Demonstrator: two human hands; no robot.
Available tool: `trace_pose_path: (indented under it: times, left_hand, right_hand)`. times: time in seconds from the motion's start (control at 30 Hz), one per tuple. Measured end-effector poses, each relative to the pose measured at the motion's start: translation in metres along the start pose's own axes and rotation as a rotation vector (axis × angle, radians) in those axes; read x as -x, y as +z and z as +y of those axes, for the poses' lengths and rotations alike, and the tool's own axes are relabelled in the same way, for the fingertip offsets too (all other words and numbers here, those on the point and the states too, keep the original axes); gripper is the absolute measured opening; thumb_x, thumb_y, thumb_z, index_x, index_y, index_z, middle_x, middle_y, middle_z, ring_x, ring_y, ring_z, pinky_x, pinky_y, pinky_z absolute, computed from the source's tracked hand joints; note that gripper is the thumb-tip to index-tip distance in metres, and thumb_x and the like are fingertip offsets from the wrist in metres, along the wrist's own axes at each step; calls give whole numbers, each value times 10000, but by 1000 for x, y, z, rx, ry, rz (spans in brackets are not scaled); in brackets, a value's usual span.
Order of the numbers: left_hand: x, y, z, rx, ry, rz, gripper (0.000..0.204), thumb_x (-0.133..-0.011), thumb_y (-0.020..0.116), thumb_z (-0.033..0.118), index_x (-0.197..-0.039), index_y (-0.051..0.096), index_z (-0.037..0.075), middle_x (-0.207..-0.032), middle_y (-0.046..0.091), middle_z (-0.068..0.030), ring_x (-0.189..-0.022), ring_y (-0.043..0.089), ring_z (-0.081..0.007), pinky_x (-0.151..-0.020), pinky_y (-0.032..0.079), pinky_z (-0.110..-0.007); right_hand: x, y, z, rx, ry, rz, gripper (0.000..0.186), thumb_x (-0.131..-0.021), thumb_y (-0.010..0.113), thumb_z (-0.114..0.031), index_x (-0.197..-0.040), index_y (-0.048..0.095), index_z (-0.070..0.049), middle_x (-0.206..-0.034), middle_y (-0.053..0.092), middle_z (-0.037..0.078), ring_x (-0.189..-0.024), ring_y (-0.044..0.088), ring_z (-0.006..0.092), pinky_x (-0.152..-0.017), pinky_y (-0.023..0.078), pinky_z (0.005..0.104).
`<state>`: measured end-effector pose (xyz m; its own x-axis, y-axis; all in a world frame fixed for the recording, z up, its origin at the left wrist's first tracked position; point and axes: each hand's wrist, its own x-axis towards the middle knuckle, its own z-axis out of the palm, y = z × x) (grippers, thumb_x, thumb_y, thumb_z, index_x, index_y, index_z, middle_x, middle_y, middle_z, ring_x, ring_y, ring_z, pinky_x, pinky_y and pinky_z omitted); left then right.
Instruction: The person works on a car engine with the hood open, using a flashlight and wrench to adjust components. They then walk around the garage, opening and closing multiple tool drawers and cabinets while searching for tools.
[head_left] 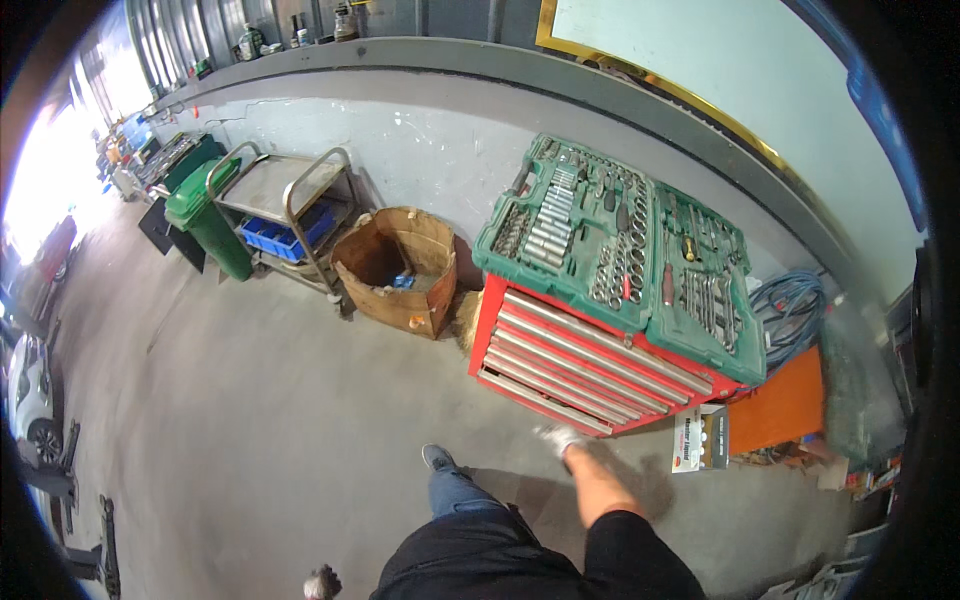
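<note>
My right hand [558,438], in a white glove and blurred by motion, swings in front of a red tool chest [560,365] with several silver-fronted drawers. It touches nothing that I can make out. An open green socket and wrench case [620,255] lies on top of the chest, full of sockets, wrenches and screwdrivers. My left hand [322,582] is a blurred shape at the lower edge, over the bare concrete floor [260,420]. My foot [437,458] steps toward the chest.
An open cardboard box [400,270] stands left of the chest, then a metal cart [285,200] with blue bins and a green wheeled bin [205,225]. Right of the chest are a small printed box [700,440], an orange panel [785,405] and a coiled blue hose [790,305]. Cars stand far left.
</note>
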<state>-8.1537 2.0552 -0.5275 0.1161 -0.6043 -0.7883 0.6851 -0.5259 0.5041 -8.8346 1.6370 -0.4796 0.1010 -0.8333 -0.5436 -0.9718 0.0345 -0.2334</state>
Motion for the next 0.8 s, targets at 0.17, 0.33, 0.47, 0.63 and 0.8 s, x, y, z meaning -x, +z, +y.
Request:
trace_pose_path:
  times: [0.17, 0.33, 0.47, 0.63, 0.8]
  left_hand:
    - [76, 33, -3, -767, -188, 387, 425, -969, 489, 437, -855, 704, 89, -808, 674, -61, -705, 575, -193, -649, 473, -388]
    - [66, 70, 9, -642, -204, 436, 419, -958, 520, 450, -876, 704, 82, -833, 683, -52, -696, 588, -200, -625, 475, -397]
    - [63, 110, 13, -112, 182, 350, 419, -949, 546, 461, -894, 704, 77, -852, 690, -45, -688, 599, -205, -606, 478, -404]
    - [-71, 41, 58, 365, -202, 446, 348, -963, 568, 340, -1192, 588, 80, -1111, 655, -116, -953, 647, -283, -752, 549, -432]
    - [-135, 23, 193, -830, -106, 334, 366, -970, 457, 354, -1202, 626, 127, -1137, 682, -161, -1021, 652, -359, -843, 521, -448]
  right_hand:
    - [-21, 52, -149, -114, 83, -318, 697, -910, 407, -630, -1253, 622, -63, -1237, 623, 230, -1163, 602, 362, -976, 473, 429]
    - [-92, 16, -252, -218, 178, -673, 535, -946, 493, -526, -1130, 685, -62, -1086, 709, 124, -944, 676, 246, -828, 524, 386]
    - [-163, 1, -326, -256, 21, -553, 564, -896, 574, -541, -1049, 686, -10, -961, 704, 162, -863, 664, 279, -782, 507, 416]
    - [-223, -27, -461, -216, -13, -652, 433, -901, 633, -499, -856, 671, -70, -749, 650, 46, -660, 589, 172, -636, 488, 350]
    - [-271, -53, -567, -92, -86, -524, 388, -929, 603, -434, -923, 695, -57, -808, 668, 56, -678, 608, 182, -639, 494, 347]
